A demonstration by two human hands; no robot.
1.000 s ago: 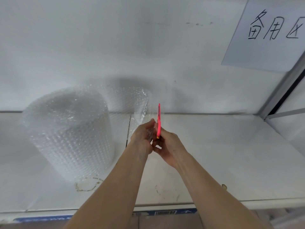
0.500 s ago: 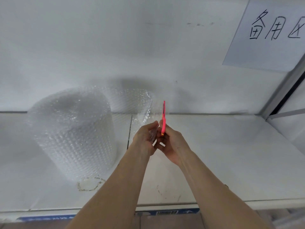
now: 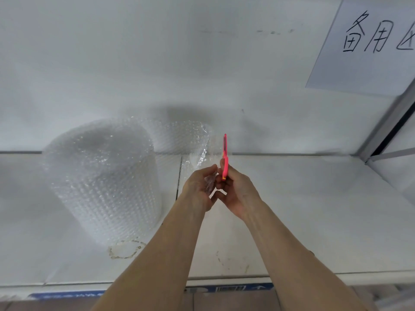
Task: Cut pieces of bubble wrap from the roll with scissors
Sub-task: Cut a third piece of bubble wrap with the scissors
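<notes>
Since the earlier frames, the roll of bubble wrap is seen slightly further right in the view, while both hands have kept their meeting point near the middle of the shelf. The roll stands upright on the left part of the shelf, close to the back edge, with a loose sheet drawn out from it to the right. The free edge of this sheet is pinched by the left hand, whose fingers are curled on the crumpled plastic. Just beside it, touching, the right hand is clamped on the pink scissors, which are held upright and seen edge-on, so whether the blades are apart cannot be told. A ring-shaped stain is seen by the roll's base, towards the front edge. A paper sign with handwritten characters is fixed to the wall above the back right corner.
</notes>
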